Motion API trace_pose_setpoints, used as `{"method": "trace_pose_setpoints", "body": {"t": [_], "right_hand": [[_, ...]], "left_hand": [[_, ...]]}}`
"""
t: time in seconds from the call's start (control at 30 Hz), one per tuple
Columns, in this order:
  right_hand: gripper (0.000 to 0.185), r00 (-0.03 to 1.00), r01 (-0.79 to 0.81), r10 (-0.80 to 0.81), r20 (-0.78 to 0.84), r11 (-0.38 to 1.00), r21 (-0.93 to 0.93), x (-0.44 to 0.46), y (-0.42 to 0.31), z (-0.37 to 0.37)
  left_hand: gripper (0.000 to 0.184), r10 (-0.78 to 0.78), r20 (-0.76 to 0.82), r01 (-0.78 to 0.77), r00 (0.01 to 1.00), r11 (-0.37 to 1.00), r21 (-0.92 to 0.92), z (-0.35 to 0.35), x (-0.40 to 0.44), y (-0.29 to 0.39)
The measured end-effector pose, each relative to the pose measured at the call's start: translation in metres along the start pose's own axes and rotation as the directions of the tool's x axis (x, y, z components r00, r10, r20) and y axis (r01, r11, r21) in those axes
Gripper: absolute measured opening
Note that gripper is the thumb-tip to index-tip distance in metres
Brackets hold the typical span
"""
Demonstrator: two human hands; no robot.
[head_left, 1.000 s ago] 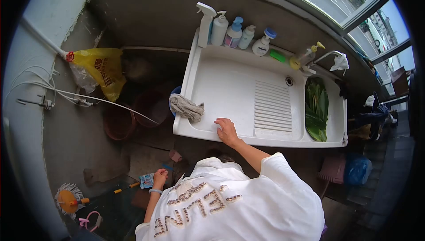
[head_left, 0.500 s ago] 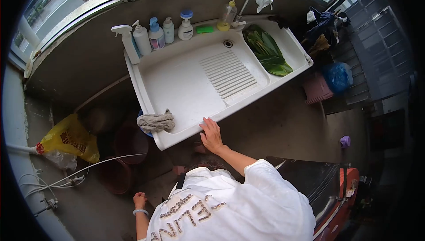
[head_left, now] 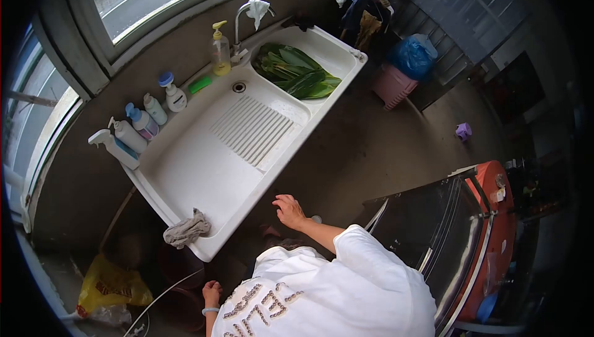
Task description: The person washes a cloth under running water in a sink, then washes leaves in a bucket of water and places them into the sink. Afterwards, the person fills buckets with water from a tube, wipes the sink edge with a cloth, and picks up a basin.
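Note:
My right hand (head_left: pixel 289 211) hovers just off the front edge of a white washing sink (head_left: pixel 238 204), fingers apart and slightly bent, with nothing in it. Low on the left, my left hand (head_left: pixel 211 291) hangs with its fingers curled in and a pale bracelet (head_left: pixel 210 310) on the wrist; I see nothing held there. A grey cloth (head_left: pixel 187 230) drapes over the sink's near left corner. Long green leaves (head_left: pixel 303 74) lie in the smaller basin on the right. The larger basin has a ribbed washboard (head_left: pixel 252 130) and a drain (head_left: pixel 239 87).
Several pump and spray bottles (head_left: pixel 145 123), a green sponge (head_left: pixel 200 85) and a yellow soap dispenser (head_left: pixel 220 49) line the back rim beside the tap (head_left: pixel 237 28). A black-and-red cabinet (head_left: pixel 445 226) stands at my right. Beyond are a pink bin (head_left: pixel 393 86) and a small purple stool (head_left: pixel 463 132).
My right hand has come off the sink's front rim, which it touched before. My view has turned right, so the sink appears farther left and more tilted. My left hand still hangs low.

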State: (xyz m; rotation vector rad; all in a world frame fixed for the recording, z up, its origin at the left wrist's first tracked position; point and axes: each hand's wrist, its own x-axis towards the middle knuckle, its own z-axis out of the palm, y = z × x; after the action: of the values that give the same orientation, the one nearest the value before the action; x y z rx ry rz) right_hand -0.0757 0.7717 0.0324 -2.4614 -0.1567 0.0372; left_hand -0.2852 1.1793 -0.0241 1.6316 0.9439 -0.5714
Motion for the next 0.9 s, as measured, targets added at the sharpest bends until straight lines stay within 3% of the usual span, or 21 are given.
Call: {"method": "trace_pose_setpoints", "body": {"t": [0.13, 0.33, 0.6, 0.8, 0.9], "right_hand": [[0.026, 0.989, -0.146, 0.145, 0.038, 0.989, 0.009, -0.012, 0.048, -0.011], [0.025, 0.902, -0.429, 0.428, 0.048, 0.903, 0.006, -0.046, 0.105, -0.038], [0.029, 0.687, -0.726, 0.726, -0.048, 0.688, 0.020, -0.116, 0.145, -0.053], [0.032, 0.505, -0.858, 0.847, 0.167, 0.513, -0.008, -0.167, 0.109, -0.037], [0.033, 0.521, -0.816, 0.795, 0.311, 0.570, -0.091, -0.181, 0.084, -0.030]], "left_hand": [[0.027, 0.092, 0.130, -0.130, 0.987, 0.937, 0.325, 0.002, 0.031, 0.012], [0.026, -0.004, 0.249, -0.140, 0.969, 0.818, 0.557, 0.041, 0.052, 0.074], [0.025, 0.048, 0.396, -0.298, 0.917, 0.743, 0.599, 0.107, 0.067, 0.152], [0.024, 0.108, 0.450, -0.365, 0.886, 0.761, 0.536, 0.115, 0.066, 0.163], [0.024, 0.116, 0.446, -0.364, 0.888, 0.768, 0.527, 0.103, 0.060, 0.156]]}}
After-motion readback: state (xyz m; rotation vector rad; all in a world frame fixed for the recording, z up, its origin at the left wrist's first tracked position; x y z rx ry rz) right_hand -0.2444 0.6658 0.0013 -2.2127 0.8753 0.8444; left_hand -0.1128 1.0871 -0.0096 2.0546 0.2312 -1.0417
